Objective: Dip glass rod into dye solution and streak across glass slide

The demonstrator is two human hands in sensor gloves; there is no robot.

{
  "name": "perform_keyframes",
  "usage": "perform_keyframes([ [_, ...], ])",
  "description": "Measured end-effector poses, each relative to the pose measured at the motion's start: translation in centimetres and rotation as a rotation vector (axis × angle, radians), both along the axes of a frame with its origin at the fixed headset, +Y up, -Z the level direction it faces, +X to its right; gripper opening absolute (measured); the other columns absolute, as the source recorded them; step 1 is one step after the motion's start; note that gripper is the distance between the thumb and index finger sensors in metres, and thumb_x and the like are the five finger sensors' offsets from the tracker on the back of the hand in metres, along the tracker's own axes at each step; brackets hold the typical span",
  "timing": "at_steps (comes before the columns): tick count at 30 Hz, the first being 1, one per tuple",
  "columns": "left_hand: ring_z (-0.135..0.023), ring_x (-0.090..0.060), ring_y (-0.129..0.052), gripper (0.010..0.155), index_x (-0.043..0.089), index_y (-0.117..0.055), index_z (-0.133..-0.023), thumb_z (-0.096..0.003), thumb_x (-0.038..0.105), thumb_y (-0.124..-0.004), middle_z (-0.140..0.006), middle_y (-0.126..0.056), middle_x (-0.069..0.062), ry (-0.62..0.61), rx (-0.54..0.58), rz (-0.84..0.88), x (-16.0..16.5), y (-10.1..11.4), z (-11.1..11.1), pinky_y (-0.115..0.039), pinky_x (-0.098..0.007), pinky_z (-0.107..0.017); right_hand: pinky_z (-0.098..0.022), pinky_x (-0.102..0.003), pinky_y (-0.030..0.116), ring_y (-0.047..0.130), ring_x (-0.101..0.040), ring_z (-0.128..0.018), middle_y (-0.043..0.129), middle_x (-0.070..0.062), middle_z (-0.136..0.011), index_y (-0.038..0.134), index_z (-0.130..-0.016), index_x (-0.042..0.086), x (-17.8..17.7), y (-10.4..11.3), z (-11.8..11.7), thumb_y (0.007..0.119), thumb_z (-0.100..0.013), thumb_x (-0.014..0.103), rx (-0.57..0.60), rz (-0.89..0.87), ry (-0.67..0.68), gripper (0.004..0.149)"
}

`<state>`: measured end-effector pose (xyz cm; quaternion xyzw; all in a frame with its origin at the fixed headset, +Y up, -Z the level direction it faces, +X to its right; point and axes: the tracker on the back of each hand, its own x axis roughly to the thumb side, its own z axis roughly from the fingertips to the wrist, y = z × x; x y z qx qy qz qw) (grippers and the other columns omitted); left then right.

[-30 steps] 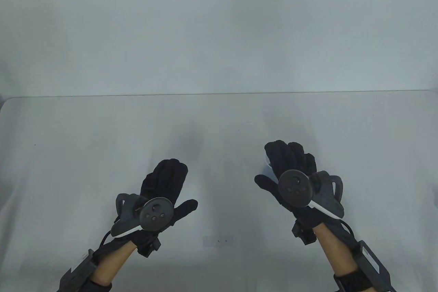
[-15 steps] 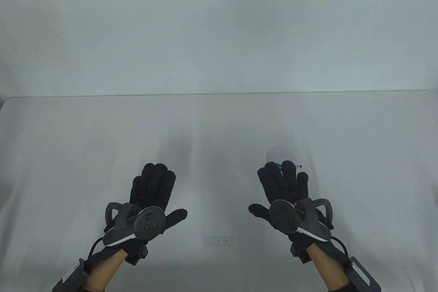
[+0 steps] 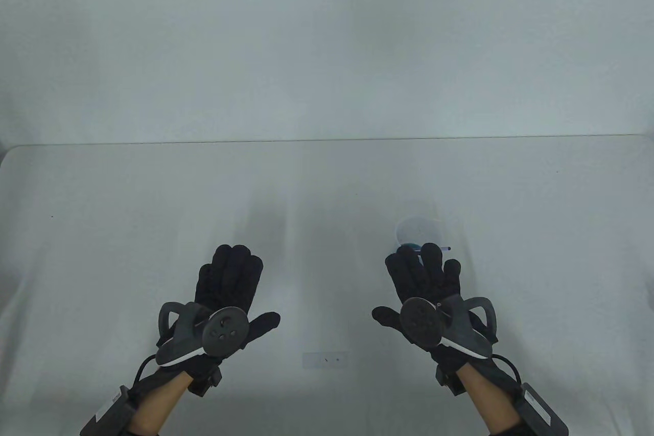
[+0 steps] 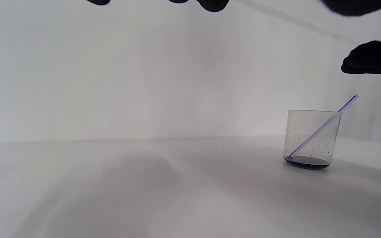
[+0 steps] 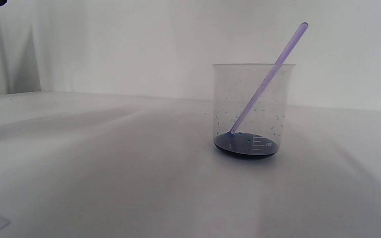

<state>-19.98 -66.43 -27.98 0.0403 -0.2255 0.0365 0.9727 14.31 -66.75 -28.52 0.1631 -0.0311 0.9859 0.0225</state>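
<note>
A clear plastic beaker (image 5: 252,110) stands upright on the white worktop (image 5: 111,172), with printed measuring marks near its base and fine droplets speckling its inner wall. A shallow layer of dark blue-violet dye (image 5: 246,147) covers its bottom. A pale violet glass rod (image 5: 269,76) leans in the beaker, lower end in the dye, upper end resting against the rim and standing out above it. A glass slide (image 3: 325,359) lies flat on the worktop between the two wrists, near the front edge; dark specks appear on it, though the view is too faint to say what they are. The right hand (image 3: 424,285) is flat with fingers spread, holding nothing; the beaker sits just beyond its fingertips, and in the table view those fingertips overlap its near rim. The left hand (image 3: 227,285) is likewise flat and open, holding nothing, well apart from the beaker and to its left.
</note>
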Motion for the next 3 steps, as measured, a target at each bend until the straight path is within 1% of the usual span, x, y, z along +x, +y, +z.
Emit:
perform_keyframes([
  [3,-0.112,-0.054,-0.016,0.095,0.009,-0.023,-0.118,-0.051,0.068,-0.055,-0.123,-0.016,-0.025,0.001,-0.003,-0.003,0.0,-0.02,-0.01,-0.034,-0.067,-0.078,-0.077,-0.069,0.028,0.021,-0.048,-0.114,0.023,-0.005,-0.126,0.021,-0.115,0.022,-0.09,-0.04,-0.01,0.04,-0.045,0.074,0.0,0.01,0.0,0.089],
])
